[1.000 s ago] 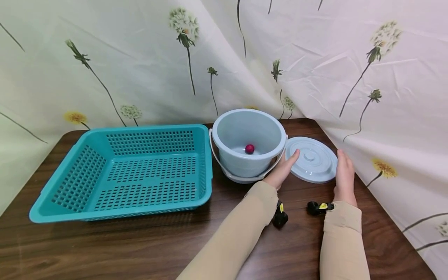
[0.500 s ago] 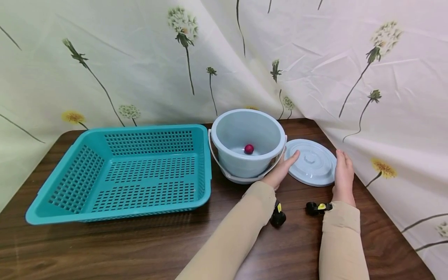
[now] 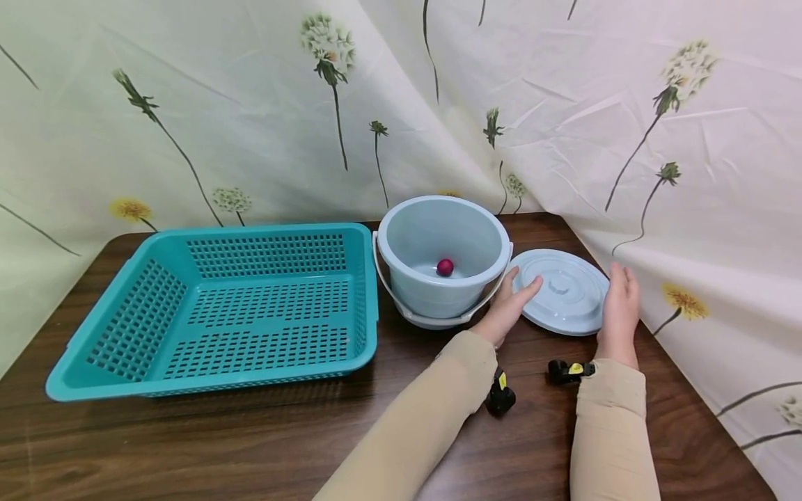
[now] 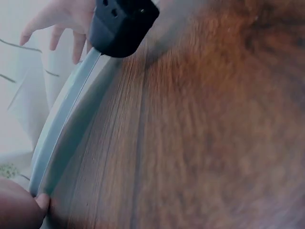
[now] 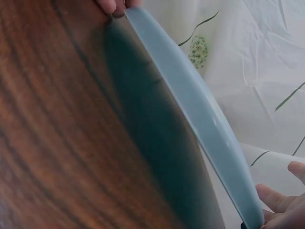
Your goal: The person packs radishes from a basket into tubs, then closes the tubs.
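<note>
A round pale blue lid (image 3: 564, 296) with a small centre knob lies low over the table between my two hands. Its rim shows edge-on in the left wrist view and the right wrist view, with a dark shadow below it; whether all of it touches the table I cannot tell. My left hand (image 3: 501, 309) is at the lid's left edge, thumb raised off it and fingers stretched out; a fingertip meets the rim in the left wrist view. Along the right edge stands my right hand (image 3: 619, 313), fingers straight, palm towards the lid.
A pale blue bucket (image 3: 432, 299) with its handle down stands left of my left hand, and a dark red ball (image 3: 445, 268) lies inside. Further left is a teal slotted basket (image 3: 225, 386). A flowered curtain (image 3: 564, 139) hangs behind the brown table (image 3: 250, 445).
The lid first came slightly nearer to me, then shifted a little right. My left hand has moved slightly right, its fingers now showing beside the bucket. My right hand has edged right.
</note>
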Action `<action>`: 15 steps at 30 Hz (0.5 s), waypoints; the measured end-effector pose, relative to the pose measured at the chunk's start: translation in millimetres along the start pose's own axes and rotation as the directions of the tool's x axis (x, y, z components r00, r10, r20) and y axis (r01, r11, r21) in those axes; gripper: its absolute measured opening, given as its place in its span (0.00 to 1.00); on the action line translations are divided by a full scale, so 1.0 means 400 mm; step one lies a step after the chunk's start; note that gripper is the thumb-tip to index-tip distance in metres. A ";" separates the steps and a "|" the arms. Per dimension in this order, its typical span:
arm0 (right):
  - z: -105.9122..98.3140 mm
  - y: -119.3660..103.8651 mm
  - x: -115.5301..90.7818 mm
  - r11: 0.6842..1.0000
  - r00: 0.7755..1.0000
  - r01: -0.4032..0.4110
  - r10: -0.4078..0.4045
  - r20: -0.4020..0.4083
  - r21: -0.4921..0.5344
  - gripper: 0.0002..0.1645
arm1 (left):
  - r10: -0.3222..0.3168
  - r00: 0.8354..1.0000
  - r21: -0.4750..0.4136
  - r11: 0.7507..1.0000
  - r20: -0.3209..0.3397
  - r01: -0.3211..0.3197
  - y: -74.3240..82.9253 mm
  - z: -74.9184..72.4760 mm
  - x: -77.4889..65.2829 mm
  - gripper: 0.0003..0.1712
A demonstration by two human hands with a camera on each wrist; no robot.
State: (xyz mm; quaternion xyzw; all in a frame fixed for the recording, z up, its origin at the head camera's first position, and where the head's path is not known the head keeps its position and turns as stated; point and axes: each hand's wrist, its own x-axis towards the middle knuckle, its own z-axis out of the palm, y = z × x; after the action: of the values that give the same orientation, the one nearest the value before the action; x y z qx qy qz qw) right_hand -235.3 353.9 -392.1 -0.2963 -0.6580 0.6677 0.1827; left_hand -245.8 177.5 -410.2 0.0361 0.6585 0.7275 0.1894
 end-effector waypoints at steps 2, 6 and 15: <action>0.000 -0.007 -0.003 1.000 1.000 0.016 -0.016 -0.013 0.021 0.41 | 0.008 1.000 0.021 1.000 -0.003 -0.008 0.000 0.004 -0.008 0.43; -0.002 -0.026 -0.013 0.997 0.997 0.066 -0.064 -0.041 0.044 0.40 | 0.042 0.999 0.092 0.995 0.012 -0.043 0.004 0.017 -0.034 0.44; -0.018 -0.090 -0.042 0.982 0.981 0.145 -0.127 -0.146 0.120 0.35 | 0.146 0.986 0.142 0.978 0.074 -0.156 0.049 0.037 -0.087 0.39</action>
State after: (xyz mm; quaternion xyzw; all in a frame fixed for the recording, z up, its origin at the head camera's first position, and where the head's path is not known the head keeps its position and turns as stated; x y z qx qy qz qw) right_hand -223.2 351.0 -353.7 -0.2833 -0.6177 0.6730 0.2919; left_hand -213.3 179.1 -382.4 0.1229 0.6994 0.6877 0.1511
